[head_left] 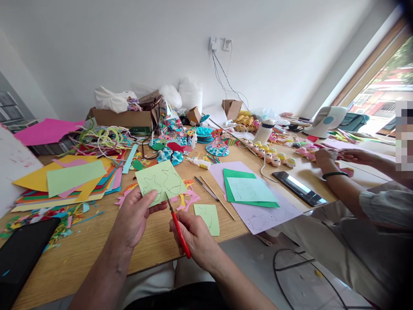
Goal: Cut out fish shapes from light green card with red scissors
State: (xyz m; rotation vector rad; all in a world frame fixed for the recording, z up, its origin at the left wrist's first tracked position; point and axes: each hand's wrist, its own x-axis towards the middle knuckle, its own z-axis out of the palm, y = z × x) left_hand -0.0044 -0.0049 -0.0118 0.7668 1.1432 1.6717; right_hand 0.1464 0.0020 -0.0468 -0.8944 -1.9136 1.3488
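Observation:
My left hand (137,215) pinches the lower left of a light green paper sheet (164,176), thumb on top. Outlines are drawn on it in dark line, apparently fish or similar shapes. In my right hand (196,232) is a pair of red-handled scissors (179,234), its blade tips at the sheet's lower edge between two drawings. A smaller light green paper piece (208,219) with a drawn outline lies on the table to the right of the scissors. Beyond it rest a pen (206,188) and a thin wooden stick (219,199).
Stacked coloured paper (77,176) and scraps (41,221) lie left, near a black phone (26,249). Right are a lilac sheet (258,219), a light blue sheet (248,189) and another phone (300,188). Paper crafts (171,150) stand behind. A co-worker's hands (329,157) work at far right.

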